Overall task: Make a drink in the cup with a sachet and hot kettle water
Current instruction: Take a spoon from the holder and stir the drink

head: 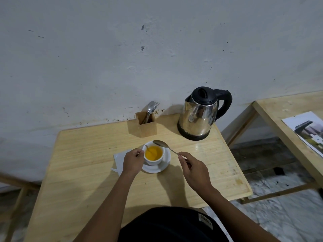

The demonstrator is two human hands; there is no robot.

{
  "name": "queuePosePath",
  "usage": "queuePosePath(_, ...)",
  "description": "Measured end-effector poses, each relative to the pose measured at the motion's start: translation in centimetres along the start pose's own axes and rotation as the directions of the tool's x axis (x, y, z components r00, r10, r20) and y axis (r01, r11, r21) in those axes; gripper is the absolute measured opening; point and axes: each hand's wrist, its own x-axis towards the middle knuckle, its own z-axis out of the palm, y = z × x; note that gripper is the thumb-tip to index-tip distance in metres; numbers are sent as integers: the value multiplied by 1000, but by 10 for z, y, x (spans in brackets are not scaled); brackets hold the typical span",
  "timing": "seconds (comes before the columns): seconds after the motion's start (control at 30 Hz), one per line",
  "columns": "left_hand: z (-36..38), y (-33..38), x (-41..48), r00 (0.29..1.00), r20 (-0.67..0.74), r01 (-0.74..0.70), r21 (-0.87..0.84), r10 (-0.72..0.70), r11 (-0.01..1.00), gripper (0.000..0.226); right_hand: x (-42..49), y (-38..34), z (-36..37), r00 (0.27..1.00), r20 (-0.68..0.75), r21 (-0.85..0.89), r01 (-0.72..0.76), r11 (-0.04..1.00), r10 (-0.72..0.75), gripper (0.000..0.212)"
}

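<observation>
Cup is sitting on a white saucer near the middle of the wooden table, already holding orange-yellow liquid, so the sachet and the hot water look to be in and the stirring step seems to be the one in hand. The left hand is closing around the cup's near-left side, its fingers at the rim, steadying it. The right hand is pinching the handle end of a spoon, holding it just above the cup's far rim and clear of the drink. The spoon's long axis is running from the lower right up to the upper left, with the bowl pointing away from the person, toward the wooden cutlery box. The next move probably calls for tipping the bowl down into the liquid without knocking the rim, while the left hand is keeping the cup from sliding on the saucer. A white paper, perhaps the torn sachet or a napkin, is lying just left of the saucer, partly under the left hand. The kettle is standing upright at the far right of the table, well apart from the cup, lid shut, spout facing left.
</observation>
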Motion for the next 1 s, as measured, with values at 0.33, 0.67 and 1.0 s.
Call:
queuePosePath(0.33,-2,-1,2,1000,20,13,20,-13,1000,24,10,15,-4,986,113,253,-148,956,123,15)
queuePosePath(0.67,-1,1,1,1000,6,26,-7,-26,1000,23,32,38,17,926,28,157,-377,913,378,35)
queuePosePath(1.0,-1,2,1,999,3,38,-5,-38,999,22,51,41,49,865,67,-60,-495,867,498,22)
